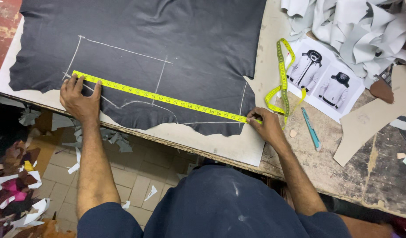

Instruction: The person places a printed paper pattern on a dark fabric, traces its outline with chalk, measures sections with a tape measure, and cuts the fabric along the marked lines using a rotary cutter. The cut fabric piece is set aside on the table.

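A dark navy leather hide lies spread on the worktable, marked with white chalk lines that form a rough rectangle. A yellow measuring tape is stretched flat across the hide from lower left to right. My left hand presses the tape's start down at the chalk corner. My right hand pinches the tape at the hide's right edge. The tape's loose remainder loops up over the table beyond my right hand.
A printed sheet with two jacket pictures lies to the right, with a teal pen beside it. Pale leather scraps pile at the top right, cardboard pattern pieces at the right. Offcuts litter the tiled floor.
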